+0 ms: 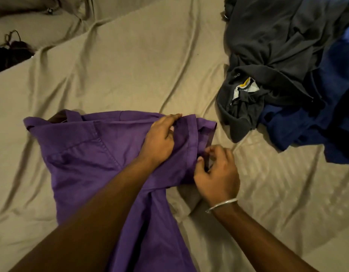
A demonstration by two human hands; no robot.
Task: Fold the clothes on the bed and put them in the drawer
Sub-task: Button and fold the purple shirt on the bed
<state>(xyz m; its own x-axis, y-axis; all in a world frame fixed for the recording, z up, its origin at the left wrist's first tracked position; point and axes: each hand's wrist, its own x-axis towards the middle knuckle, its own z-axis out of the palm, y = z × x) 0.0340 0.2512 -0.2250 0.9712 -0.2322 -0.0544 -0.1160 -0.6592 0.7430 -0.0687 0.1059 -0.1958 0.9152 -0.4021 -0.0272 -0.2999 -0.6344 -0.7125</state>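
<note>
Right grip: our right hand (216, 171) has its thumb and fingertips pressed together on the right-hand edge of the purple trousers (87, 165), at what looks like the fly or waistband end.
Left grip: our left hand (160, 138) lies on the cloth just beside the right, palm down, its fingers curled over the far edge of the waistband; it seems to pin more than pinch.
Where the trousers lie: flat on the beige bedsheet (120, 61), waist away from us, legs running back toward our body and out of the bottom of the view.
The relation that matters: the long axis runs near to far, and both hands sit at the far right corner, so most of the cloth lies to the left of and below the grip.
Likely next: squaring the waist, then folding lengthwise.
Still waiting: a dark grey garment (271, 42) and a blue garment (326, 107) heaped well apart to the right.
Drawer: not in view.
</note>
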